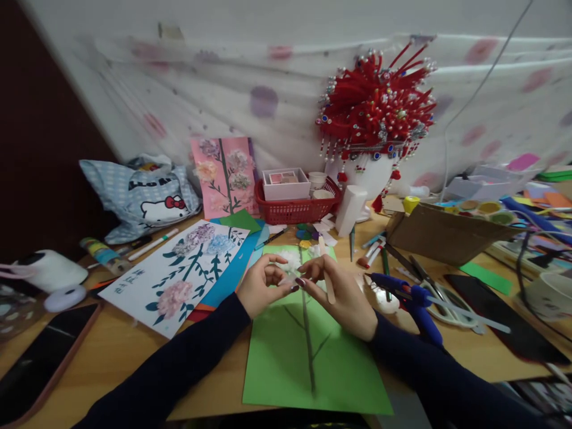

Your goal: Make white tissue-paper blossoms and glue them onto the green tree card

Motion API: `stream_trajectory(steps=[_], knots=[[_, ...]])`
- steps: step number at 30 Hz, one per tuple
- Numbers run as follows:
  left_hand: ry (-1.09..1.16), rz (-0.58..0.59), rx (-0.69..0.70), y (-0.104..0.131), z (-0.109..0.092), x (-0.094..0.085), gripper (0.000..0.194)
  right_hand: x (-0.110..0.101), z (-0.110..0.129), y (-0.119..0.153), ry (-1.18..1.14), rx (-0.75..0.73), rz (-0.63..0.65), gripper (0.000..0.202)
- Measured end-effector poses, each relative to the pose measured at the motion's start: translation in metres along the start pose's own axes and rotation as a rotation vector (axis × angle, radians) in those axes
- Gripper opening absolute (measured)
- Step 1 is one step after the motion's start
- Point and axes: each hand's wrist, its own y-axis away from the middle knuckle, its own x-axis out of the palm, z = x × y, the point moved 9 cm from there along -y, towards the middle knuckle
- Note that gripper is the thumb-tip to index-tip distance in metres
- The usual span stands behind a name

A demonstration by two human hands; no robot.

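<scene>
Both hands meet above the upper part of a green sheet (277, 369) that bears a painted dark stem with thin branches. My left hand (263, 285) pinches a small whitish piece between thumb and fingers. Touching the same piece with its fingertips, my right hand (342, 292) also holds a pale wooden stick (329, 287) that slants down across its fingers. A white fluffy flower (289, 260) shows just behind the fingertips, against the top of the sheet. The exact shape of the pinched piece is hard to make out.
A blue glue gun (413, 301) and scissors (451, 313) lie at the right. At the left are a white flower picture (147, 286) and a phone (44, 357). Behind stand a red basket (297, 211) and a red beaded headdress (379, 113).
</scene>
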Motion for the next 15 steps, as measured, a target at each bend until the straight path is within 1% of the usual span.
stream_trajectory(steps=[3,8,12,15], knots=[[0.003,0.016,-0.014,0.002,0.000,0.001,0.044,0.008,-0.007,-0.001,-0.125,0.032,0.006,0.027],[-0.057,0.074,0.016,0.006,-0.004,0.009,0.038,0.025,-0.017,0.006,-0.338,0.078,0.115,0.029],[-0.147,0.087,0.021,0.010,-0.004,0.014,0.036,0.030,-0.018,0.008,-0.329,0.076,0.133,0.028],[-0.172,0.115,0.006,0.012,-0.002,0.015,0.040,0.029,-0.015,0.009,-0.303,0.052,0.123,0.028]])
